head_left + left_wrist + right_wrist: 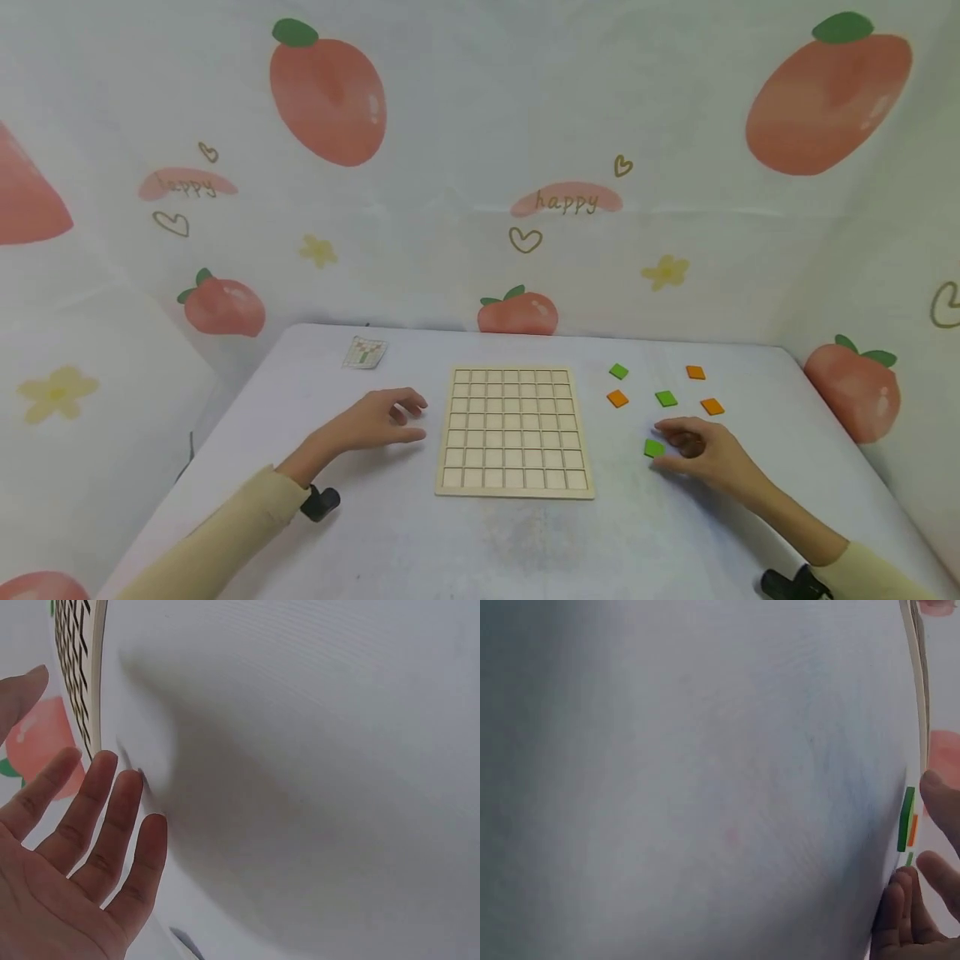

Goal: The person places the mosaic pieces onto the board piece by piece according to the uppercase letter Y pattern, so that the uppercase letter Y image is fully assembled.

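A light wooden grid board (514,432) lies flat in the middle of the table, its square cells bare. Left of it hovers my left hand (382,417), fingers spread and relaxed, holding nothing; the left wrist view shows its palm and loose fingers (120,817). On the right, my right hand (701,450) is at a green square tile (654,448), with thumb and forefinger parted on either side of it. In the right wrist view this green tile (906,819) appears beside the thumb and fingertips, not gripped.
Beyond my right hand lie loose tiles: green ones (618,371) (666,398) and orange ones (617,398) (696,372) (712,407). A small printed card (365,352) sits at the back left of the white table (420,542). A fruit-patterned cloth (450,167) hangs behind.
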Motion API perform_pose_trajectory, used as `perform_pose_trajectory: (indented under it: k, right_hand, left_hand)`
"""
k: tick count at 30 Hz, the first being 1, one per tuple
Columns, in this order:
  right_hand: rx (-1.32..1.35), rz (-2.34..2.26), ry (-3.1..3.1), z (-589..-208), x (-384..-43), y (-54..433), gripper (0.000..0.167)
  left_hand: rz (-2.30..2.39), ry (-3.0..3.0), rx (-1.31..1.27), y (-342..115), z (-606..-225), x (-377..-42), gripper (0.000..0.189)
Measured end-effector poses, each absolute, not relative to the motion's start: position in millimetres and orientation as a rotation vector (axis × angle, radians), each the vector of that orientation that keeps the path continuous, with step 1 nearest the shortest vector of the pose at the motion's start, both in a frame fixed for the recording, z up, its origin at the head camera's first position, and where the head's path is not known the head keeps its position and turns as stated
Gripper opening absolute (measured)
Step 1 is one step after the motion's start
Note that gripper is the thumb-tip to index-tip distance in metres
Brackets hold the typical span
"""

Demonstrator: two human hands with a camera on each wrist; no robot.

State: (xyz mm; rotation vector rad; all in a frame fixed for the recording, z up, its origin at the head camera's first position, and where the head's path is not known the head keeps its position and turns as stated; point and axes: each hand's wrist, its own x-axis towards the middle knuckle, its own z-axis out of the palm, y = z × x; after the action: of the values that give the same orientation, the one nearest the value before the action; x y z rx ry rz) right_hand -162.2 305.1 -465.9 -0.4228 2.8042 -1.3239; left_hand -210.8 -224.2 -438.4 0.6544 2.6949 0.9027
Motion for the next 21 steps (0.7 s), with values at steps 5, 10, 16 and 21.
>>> perform_pose_trajectory:
  k: [5, 10, 16, 21]
  right_hand:
    - [-0.471, -1.267, 2.869, -467.8, -161.7, 302.8, 0.048]
    - [-0.494, -1.239, 2.911, -469.0, -162.9, 301.4, 0.041]
    - [-0.492, -1.210, 2.917, -469.1, -165.2, 299.9, 0.034]
    - [-0.479, -1.196, 2.906, -469.2, -165.4, 299.4, 0.030]
  left_hand:
    - [0.870, 2.696, 0.644, -213.0, -437.2, -215.2, 0.043]
    - [0.861, 2.698, 0.626, -208.6, -434.0, -215.3, 0.044]
    - [0.870, 2.694, 0.623, -207.5, -432.4, -214.6, 0.044]
    - [0.864, 2.692, 0.602, -206.9, -434.3, -214.6, 0.044]
